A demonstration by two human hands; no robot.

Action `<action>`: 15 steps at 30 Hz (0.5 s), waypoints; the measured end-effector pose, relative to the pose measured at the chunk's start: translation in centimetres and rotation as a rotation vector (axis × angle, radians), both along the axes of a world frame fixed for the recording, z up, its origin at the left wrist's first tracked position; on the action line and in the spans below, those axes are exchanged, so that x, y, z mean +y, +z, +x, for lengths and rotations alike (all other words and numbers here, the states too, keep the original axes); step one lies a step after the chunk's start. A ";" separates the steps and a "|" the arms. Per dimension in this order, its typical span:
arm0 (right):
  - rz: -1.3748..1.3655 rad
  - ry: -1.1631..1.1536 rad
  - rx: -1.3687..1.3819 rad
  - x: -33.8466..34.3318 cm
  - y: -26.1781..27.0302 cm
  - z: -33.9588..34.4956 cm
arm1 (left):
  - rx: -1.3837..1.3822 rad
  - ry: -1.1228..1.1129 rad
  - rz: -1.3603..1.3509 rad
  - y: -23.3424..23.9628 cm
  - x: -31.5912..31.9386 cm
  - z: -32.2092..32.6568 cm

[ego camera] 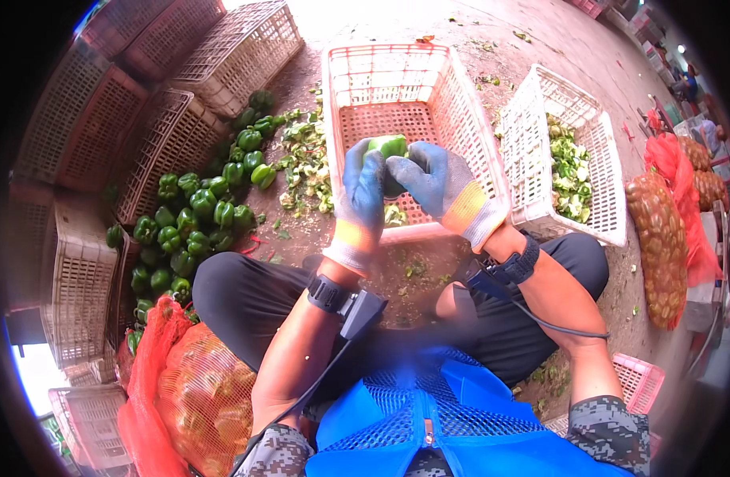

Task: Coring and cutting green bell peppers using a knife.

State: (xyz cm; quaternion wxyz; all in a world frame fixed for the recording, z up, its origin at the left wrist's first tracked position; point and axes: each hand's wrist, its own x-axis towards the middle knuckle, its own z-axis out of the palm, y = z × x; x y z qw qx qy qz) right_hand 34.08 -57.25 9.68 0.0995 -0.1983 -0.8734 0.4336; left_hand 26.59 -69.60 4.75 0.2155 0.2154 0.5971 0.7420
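Over a pinkish-white plastic crate (pixel 383 95), a green bell pepper (pixel 390 145) is held up in front of me. My left hand (pixel 360 185), in a blue-coated knit glove, is wrapped around its left side. From the right, my right hand (pixel 441 179) in a matching glove meets the pepper with curled fingers. A dark patch shows between the two hands, too unclear to name. Below them, pale green trimmings (pixel 395 216) lie at the crate's near end. What the right fingers grip is hidden.
Green bell peppers (pixel 204 203) are heaped left, beside stacked crates (pixel 82 262) and scattered trimmings (pixel 305 155). A white crate (pixel 523 143) of green scraps (pixel 571 173) stands right. Filled mesh sacks (pixel 207 387) lie near my left leg and at the far right (pixel 657 250). Cables run along both forearms.
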 end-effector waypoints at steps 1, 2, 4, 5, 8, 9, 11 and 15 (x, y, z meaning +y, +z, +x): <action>0.000 -0.004 0.000 0.1 -0.2 0.2 | 0.000 -0.004 0.000 0.2 -0.2 -0.2; -0.006 -0.008 0.019 0.3 -0.4 0.4 | -0.068 -0.074 0.018 0.4 -0.4 -0.6; -0.016 -0.008 0.039 0.3 -0.4 0.4 | -0.120 -0.111 -0.024 2.0 -0.7 -0.7; -0.051 0.016 0.061 0.3 -0.4 0.4 | -0.120 -0.112 -0.026 2.0 -0.6 -0.7; -0.321 0.054 -0.035 0.2 1.5 0.5 | -0.040 -0.082 0.078 1.6 -0.3 -1.0; -0.553 0.063 -0.151 0.2 2.1 0.6 | -0.066 -0.093 0.106 1.4 -0.2 -1.1; -0.537 0.046 -0.122 0.0 1.6 0.6 | -0.091 -0.102 0.132 1.3 -0.2 -1.2; -0.401 0.019 0.025 -0.1 0.9 0.7 | -0.055 -0.072 0.134 2.1 0.0 -0.4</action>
